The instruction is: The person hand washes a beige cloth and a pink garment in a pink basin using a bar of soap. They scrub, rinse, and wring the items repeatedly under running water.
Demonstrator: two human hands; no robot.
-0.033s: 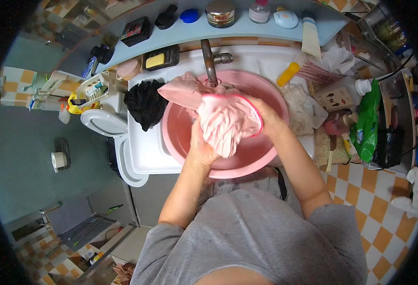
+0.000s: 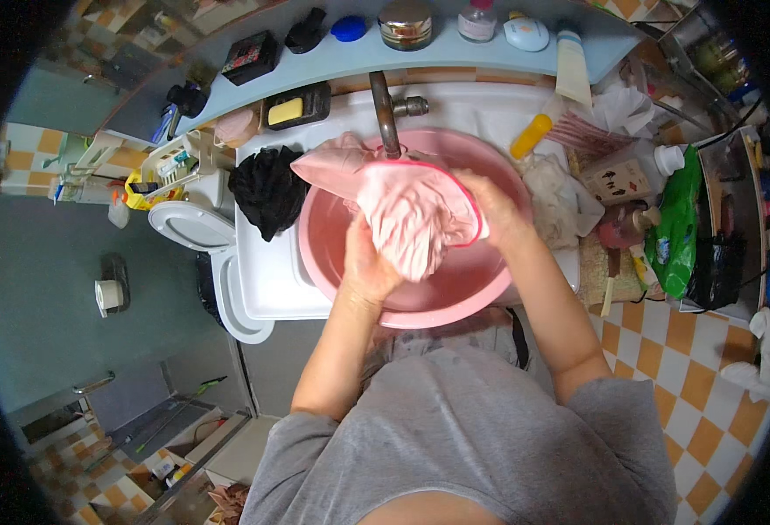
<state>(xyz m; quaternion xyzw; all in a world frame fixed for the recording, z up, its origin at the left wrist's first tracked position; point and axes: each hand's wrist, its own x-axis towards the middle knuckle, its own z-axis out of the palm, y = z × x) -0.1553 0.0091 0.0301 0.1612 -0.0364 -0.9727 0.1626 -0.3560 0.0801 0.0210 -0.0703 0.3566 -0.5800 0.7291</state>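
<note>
A wet-looking, wrinkled light pink cloth with a bright pink trimmed edge is bunched between my two hands, above a pink basin. My left hand grips it from below on the left. On the right, my right hand holds the trimmed edge; its fingertips are partly hidden behind the cloth. More pink fabric hangs over the basin's back left rim; whether it is the same piece I cannot tell. Just behind the cloth, a metal tap reaches over the basin.
The basin sits in a white sink. A black cloth lies to its left, a whitish cloth to its right. Behind are a yellow soap bar, a yellow tube and a pale blue shelf with toiletries. Bottles crowd the right.
The bunched cloth has risen slightly toward the tap, and both hands have shifted a little with it. My grip on it stays.
</note>
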